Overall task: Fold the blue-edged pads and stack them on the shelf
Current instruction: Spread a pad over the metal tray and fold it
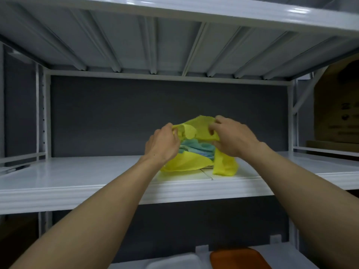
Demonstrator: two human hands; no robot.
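White metal shelf (77, 176) against a dark wall (116, 113). A yellow bag (184, 164) sits mid-shelf with the blue pads (194, 148) inside it. Left hand (162, 145) and right hand (235, 138) each pinch the bag's top edge with curled fingers.

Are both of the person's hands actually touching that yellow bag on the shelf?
Touching. The head view shows the left hand and right hand each pinching the top edge of the yellow bag, which sits on the white shelf.
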